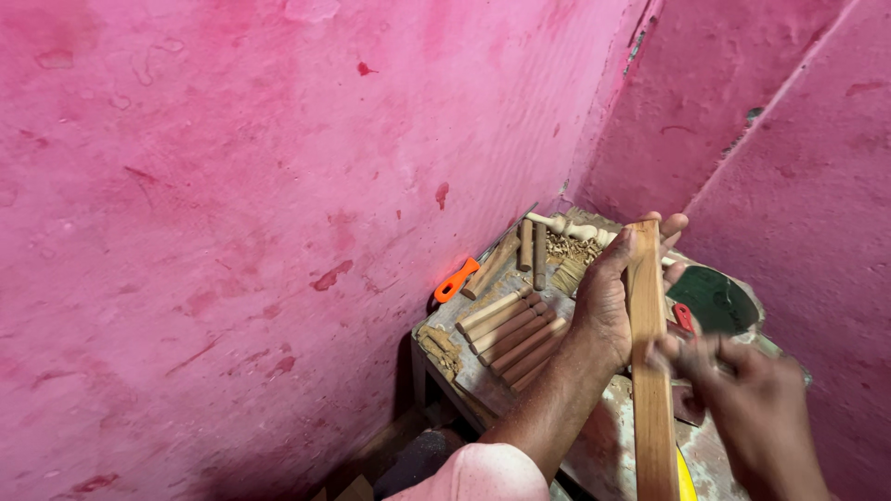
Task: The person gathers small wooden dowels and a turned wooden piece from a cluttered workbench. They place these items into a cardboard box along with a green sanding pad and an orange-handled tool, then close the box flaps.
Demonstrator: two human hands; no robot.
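My left hand (608,297) grips a long flat wooden strip (652,390) near its upper end and holds it upright over a small workbench (464,362). My right hand (752,399) is blurred with motion just right of the strip, its fingers closed against the strip's edge around something small that I cannot make out. The strip runs from the bench's far side down past the bottom of the view.
Several turned wooden dowels (510,329) lie in a row on the bench. An orange-handled tool (457,279) leans by the pink wall (232,232). Wood shavings (571,249), a pale turned spindle (571,226) and a dark green round disc (715,299) lie further back.
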